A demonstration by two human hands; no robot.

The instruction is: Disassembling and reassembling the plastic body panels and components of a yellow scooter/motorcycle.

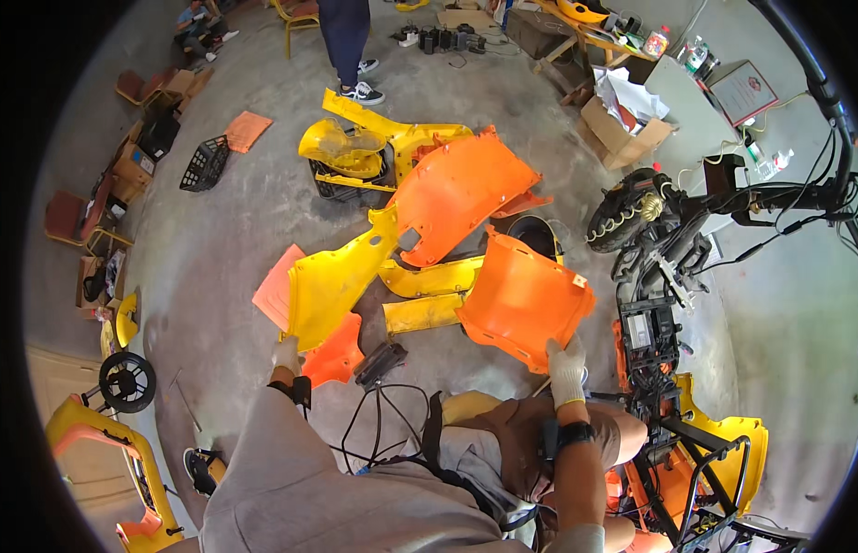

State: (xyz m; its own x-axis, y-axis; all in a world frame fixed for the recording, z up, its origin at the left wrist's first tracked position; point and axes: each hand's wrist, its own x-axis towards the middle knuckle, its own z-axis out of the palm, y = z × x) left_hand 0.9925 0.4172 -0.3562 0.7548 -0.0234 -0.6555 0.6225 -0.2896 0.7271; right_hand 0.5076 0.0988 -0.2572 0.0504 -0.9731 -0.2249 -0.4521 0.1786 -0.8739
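My right hand [566,370], in a pale work glove, is closed on the lower edge of a curved orange plastic body panel [526,300]. My left hand [286,354], partly hidden by its wrist, is at the lower end of a long yellow body panel [335,284] and appears to grip its edge. Beyond them lies a larger orange panel [461,194], touching the yellow one's upper end. Between the two held panels are a yellow curved strip [434,278] and a flat yellow piece [424,314]. A smaller orange piece [334,355] lies beside my left hand.
A stripped scooter frame [646,332] with its wheel stands at the right. Yellow shells [346,147] rest on a black crate ahead, near a standing person's legs [346,46]. A paper-filled cardboard box [622,129] is at far right. Black cables [383,419] hang close to my lap.
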